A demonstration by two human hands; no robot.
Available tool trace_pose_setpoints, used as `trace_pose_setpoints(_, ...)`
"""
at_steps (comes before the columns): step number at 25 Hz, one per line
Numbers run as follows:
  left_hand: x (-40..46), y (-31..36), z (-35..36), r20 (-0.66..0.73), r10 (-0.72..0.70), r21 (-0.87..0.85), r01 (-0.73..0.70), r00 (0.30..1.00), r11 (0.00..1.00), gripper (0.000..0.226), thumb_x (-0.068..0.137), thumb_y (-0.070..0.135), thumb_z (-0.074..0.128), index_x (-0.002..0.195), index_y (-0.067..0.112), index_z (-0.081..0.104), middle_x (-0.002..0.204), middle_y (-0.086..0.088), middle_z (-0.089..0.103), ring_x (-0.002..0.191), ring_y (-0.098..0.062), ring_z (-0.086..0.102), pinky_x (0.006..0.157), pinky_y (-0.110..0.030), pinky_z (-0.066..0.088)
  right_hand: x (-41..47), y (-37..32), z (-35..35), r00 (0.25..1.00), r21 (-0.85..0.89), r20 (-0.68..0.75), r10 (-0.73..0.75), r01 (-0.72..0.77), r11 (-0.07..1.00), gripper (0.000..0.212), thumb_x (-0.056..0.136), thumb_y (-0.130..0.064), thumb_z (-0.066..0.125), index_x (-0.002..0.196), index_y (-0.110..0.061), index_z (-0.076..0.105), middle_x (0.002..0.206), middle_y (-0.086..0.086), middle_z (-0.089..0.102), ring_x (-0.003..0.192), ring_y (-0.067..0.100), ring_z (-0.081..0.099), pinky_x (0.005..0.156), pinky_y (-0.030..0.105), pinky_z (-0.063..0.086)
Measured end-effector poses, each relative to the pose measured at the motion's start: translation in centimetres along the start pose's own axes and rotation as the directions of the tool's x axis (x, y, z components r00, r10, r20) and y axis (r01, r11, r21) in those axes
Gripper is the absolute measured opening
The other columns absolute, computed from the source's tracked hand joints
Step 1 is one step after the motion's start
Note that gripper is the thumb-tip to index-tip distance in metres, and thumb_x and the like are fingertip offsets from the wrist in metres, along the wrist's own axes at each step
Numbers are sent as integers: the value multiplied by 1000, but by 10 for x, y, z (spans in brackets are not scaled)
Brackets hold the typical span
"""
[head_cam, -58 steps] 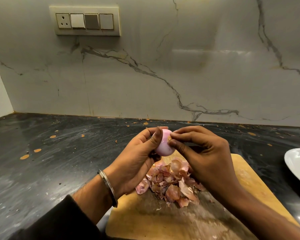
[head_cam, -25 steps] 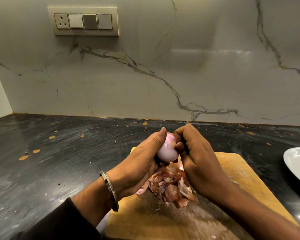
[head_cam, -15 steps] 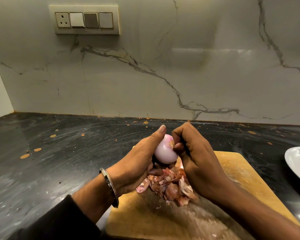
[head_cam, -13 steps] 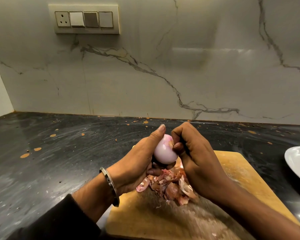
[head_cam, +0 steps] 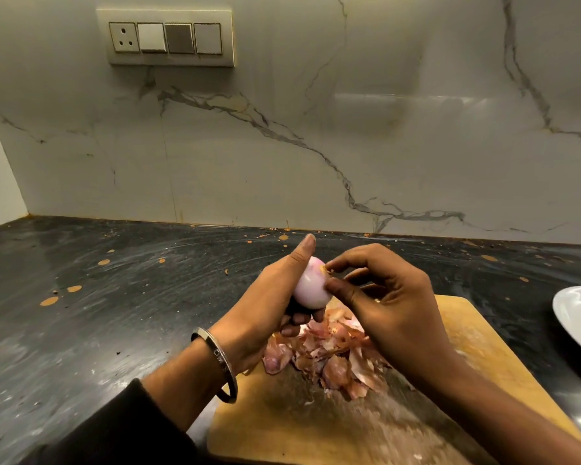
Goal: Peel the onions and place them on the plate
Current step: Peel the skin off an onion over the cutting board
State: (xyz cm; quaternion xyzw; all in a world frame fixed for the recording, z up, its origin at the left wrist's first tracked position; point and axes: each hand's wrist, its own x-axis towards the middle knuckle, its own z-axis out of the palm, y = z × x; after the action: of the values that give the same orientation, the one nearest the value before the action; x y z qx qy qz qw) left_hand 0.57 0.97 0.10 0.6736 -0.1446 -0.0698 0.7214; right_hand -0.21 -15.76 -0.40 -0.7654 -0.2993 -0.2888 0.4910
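Observation:
A pale pink, mostly peeled onion (head_cam: 311, 288) is held above the wooden cutting board (head_cam: 477, 350). My left hand (head_cam: 269, 303) cups it from the left, thumb stretched up along its side. My right hand (head_cam: 386, 303) touches its right side, thumb and forefinger pinching at a brownish bit on the onion's top end. Under both hands lies a heap of reddish onion skins (head_cam: 329, 357) on the board. The rim of a white plate (head_cam: 574, 313) shows at the right edge; nothing is visible on the part in view.
The board lies on a dark, scuffed stone counter (head_cam: 114, 297) dotted with orange flecks. A marble wall with a switch panel (head_cam: 165, 36) rises behind. A metal bangle (head_cam: 218, 362) circles my left wrist.
The onion has been turned in my left hand and lifted slightly. My right fingers have shifted from curled against its side to pinching at its top end.

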Motion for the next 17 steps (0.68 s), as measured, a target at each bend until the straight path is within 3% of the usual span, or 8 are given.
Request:
trace_pose_setpoints(3,-3,1,1,-52,77,203,-64,996,977,70,82,74,39,96,8,59,68,-4,62,49,-8,53,41,-16,36,1,2,-3,1000,-13,-6,-4,4,1000,17,82,-3,78,91,-16,72,91,-9,69,80,14,69,64,35,58)
trace_pose_setpoints(8,-3,-2,1,-81,207,464,-147,975,874,63,79,78,34,91,21,60,83,-7,67,64,-13,57,50,-20,38,0,0,-3,998,-105,30,-52,54,993,24,81,10,72,88,-13,69,86,-5,66,74,12,68,61,34,58)
trace_pose_setpoints(13,-6,-3,2,-27,189,455,-157,982,877,67,77,87,32,105,30,54,83,6,66,64,-2,58,54,-16,42,1,1,-3,998,-275,28,-57,63,959,28,81,12,61,83,-15,56,81,-4,56,72,17,55,59,43,49)
trace_pose_setpoints(15,-7,-3,3,7,184,411,-171,983,895,57,78,82,45,112,37,48,89,12,63,68,3,58,58,-16,46,1,3,-2,1000,-204,17,18,-14,979,25,84,11,55,82,-14,55,80,-3,55,70,18,55,58,46,50)
trace_pose_setpoints(17,-7,-5,5,54,204,368,-209,977,906,51,83,64,60,123,36,42,100,11,60,73,3,59,64,-18,50,2,5,-3,994,-90,-10,111,-111,990,25,90,10,53,81,-13,56,77,-1,57,66,16,57,55,44,53)
